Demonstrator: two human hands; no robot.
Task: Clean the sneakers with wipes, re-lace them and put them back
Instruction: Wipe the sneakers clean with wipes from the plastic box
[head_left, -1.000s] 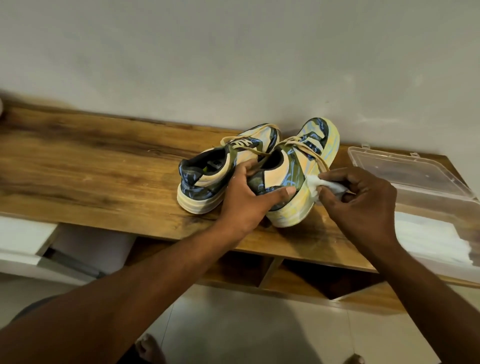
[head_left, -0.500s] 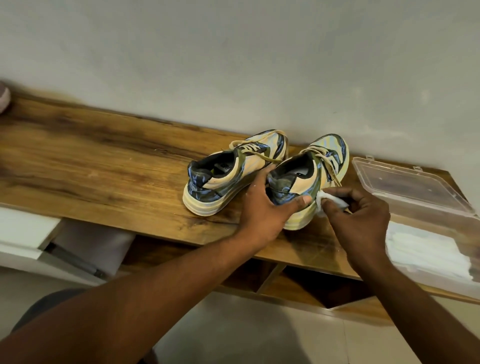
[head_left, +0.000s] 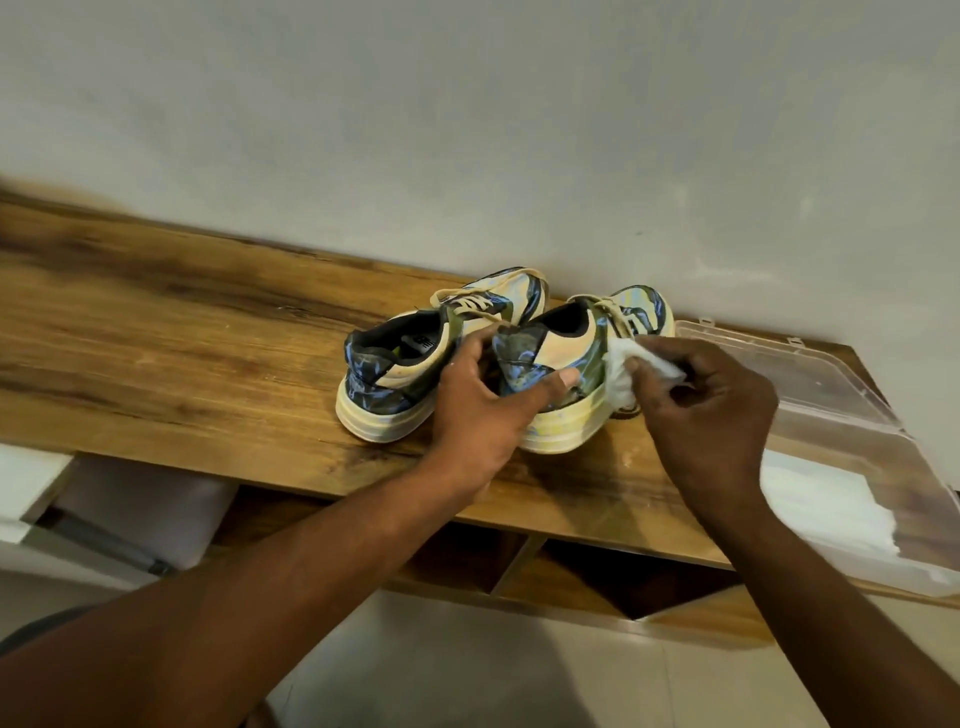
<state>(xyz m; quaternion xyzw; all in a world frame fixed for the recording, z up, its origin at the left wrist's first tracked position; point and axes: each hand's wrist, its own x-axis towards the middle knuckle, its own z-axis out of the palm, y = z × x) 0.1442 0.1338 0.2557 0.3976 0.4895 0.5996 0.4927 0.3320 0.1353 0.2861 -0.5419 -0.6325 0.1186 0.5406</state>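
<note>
the wiping step is in hand. on the wooden desk (head_left: 208, 364), the right sneaker (head_left: 566, 374) sits at 3 o'clock of the left sneaker (head_left: 415, 364), both heels toward the person. the left hand (head_left: 483, 410) curls its fingers (head_left: 561, 378) round the right sneaker's heel, steadying it. the right hand (head_left: 711, 410) pinches a white wipe (head_left: 623, 374) against that shoe's outer side. next likely calls for rubbing along the sole edge; more wipes lie in the clear box (head_left: 852, 467) at 3 o'clock.
</note>
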